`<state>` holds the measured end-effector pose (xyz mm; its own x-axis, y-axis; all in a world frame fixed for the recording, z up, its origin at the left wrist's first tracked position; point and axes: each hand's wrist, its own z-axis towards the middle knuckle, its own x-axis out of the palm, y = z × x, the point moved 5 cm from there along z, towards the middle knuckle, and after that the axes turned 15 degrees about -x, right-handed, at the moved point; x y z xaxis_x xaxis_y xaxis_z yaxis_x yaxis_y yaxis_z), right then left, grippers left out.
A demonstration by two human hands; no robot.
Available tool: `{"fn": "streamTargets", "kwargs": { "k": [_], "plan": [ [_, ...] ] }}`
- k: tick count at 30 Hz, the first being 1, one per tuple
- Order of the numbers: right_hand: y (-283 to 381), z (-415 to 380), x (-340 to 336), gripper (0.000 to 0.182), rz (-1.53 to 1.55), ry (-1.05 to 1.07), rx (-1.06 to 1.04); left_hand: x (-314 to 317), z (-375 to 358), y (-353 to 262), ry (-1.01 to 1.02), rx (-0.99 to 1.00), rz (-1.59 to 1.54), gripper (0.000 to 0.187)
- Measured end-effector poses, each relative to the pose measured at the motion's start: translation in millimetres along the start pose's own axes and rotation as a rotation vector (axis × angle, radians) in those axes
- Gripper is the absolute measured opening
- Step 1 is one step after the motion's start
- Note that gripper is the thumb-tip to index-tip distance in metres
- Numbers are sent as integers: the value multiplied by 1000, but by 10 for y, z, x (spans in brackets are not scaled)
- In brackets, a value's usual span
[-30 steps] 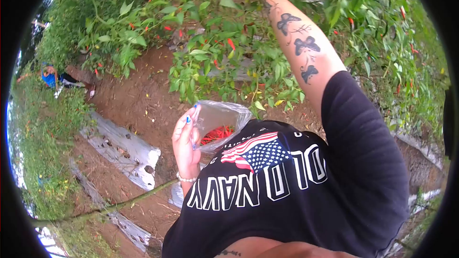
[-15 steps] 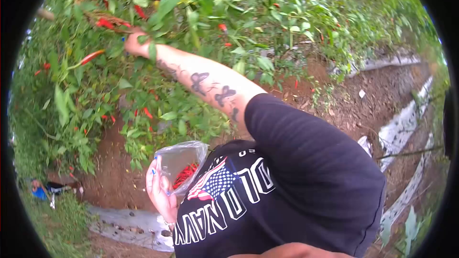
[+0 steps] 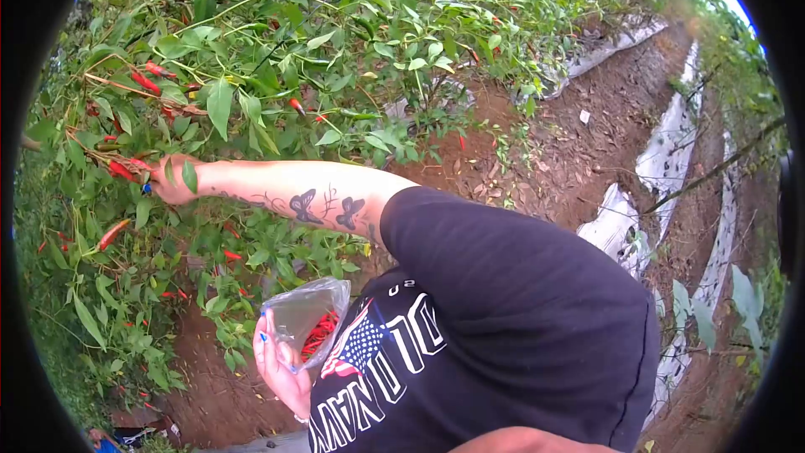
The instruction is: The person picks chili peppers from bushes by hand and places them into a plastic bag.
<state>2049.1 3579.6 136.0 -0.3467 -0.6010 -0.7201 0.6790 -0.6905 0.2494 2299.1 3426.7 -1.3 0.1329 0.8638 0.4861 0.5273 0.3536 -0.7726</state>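
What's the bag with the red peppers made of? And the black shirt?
The bag looks like thin, clear, shiny plastic: it glints and wrinkles near its rim. The black shirt looks like soft, matt cloth, maybe cotton, with folds and a seam.

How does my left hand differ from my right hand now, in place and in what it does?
Your left hand holds a clear plastic bag with red peppers inside; your right hand is by another pepper among leaves, its grip unclear. The left hand is close to the shirt, the right hand stretched far from it. Leaves partly cover the right hand, not the left hand. Both show blue nails.
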Motion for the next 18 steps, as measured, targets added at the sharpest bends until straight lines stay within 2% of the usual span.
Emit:
{"fn": "streamTargets", "kwargs": {
  "k": [2,4,6,8,10,15,18],
  "plan": [
    [-28,-26,-16,29,138,-88,-14,37,-6,-25,-5,21,30,37],
    [-54,-107,-4,27,149,-21,47,20,54,-24,-15,23,15,34],
    [-74,-179,23,26,121,-145,17,-9,83,-34,-28,20,4,32],
    [-28,-183,-33,26,204,-115,47,-14,110,-34,4,21,8,32],
    [112,-345,-255,27,388,-108,319,-10,114,-38,6,8,20,32],
    [-401,-19,385,25,177,25,382,-3,128,0,-6,-10,31,32],
    [-1141,323,1264,19,1554,-740,1149,-115,187,45,-10,-28,30,32]
  ]
}}
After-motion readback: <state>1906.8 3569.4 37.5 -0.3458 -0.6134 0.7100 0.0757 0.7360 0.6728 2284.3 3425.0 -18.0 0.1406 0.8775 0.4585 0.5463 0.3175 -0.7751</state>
